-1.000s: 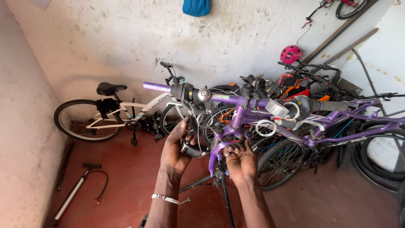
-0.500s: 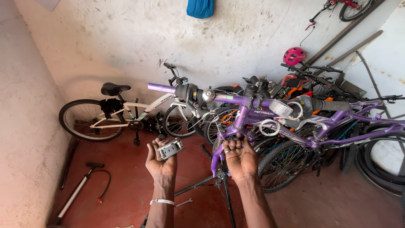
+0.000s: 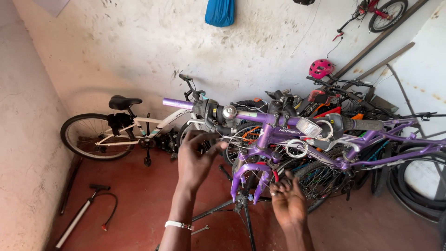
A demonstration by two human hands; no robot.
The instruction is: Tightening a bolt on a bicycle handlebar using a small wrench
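The purple bicycle (image 3: 297, 139), the landmark here, stands raised on a repair stand (image 3: 244, 211) with its front fork (image 3: 251, 179) bare of a wheel. Since half a second ago the left hand (image 3: 197, 160) has risen from below the handlebar (image 3: 260, 116) to just under its left end, beside the bell (image 3: 229, 112); the small grey part it then held on the palm is no longer visible. Its grip is now loosely apart, fingertips near the brake cables (image 3: 232, 142). The right hand (image 3: 288, 200) remains just right of the fork's lower end, fingers curled; whether it clasps anything cannot be told. Work appears to have shifted upward, to the handlebar.
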